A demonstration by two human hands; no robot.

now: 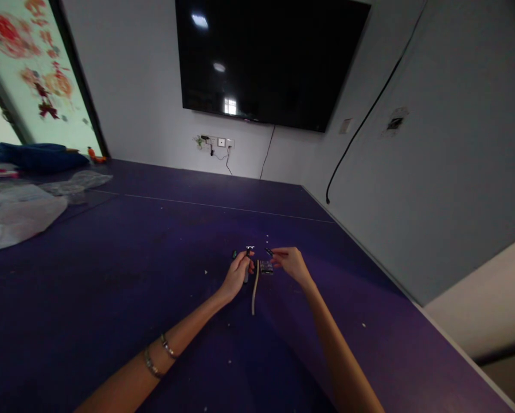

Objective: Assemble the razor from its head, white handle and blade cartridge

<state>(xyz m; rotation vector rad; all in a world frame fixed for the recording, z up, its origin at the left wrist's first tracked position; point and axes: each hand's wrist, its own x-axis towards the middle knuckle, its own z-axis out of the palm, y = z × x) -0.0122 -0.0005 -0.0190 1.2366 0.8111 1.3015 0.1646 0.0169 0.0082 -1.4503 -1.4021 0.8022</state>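
Observation:
My left hand (237,275) is closed around what looks like a razor (246,274), with a grey handle and a bright T-shaped head pointing away from me. Between the fingertips of my right hand (292,265) is a small dark strip-shaped piece (269,252), whose exact kind is too small to make out. A small dark patterned packet (266,267) lies between the hands, close to the right fingers. Beside it a thin beige stick (254,295) stretches toward me. Just beyond my left hand rests a small dark object (234,253).
The purple tabletop (145,275) carries scattered white specks. Clear plastic bags (20,215) and a dark blue cloth bundle (42,156) lie at the far left, near an orange item (96,156). A television (270,63) hangs on the wall; a black cable (365,117) dangles at right.

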